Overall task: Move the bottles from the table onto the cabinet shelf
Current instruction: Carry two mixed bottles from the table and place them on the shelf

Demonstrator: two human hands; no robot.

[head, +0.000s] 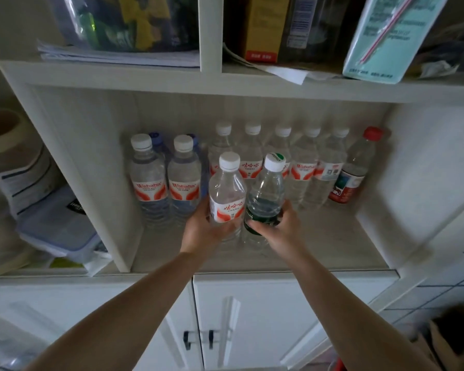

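Both my arms reach into the open cabinet shelf (319, 253). My left hand (201, 231) grips a clear water bottle with a red-and-white label (227, 194) and a white cap. My right hand (281, 228) grips a clear bottle with a dark green label (265, 196) and a white-and-green cap. The two bottles are upright, side by side, at the shelf's front middle; whether they rest on it I cannot tell. Behind them stand several water bottles (303, 167) in a row, two more (149, 178) at the left, and a red-capped bottle (355, 167) at the right.
A white divider (105, 204) walls the shelf on the left; beyond it lie plastic boxes (56, 231) and papers. The shelf above (225, 81) holds boxes, papers and a pale blue carton (386, 38). White cabinet doors (225, 325) with dark handles are below.
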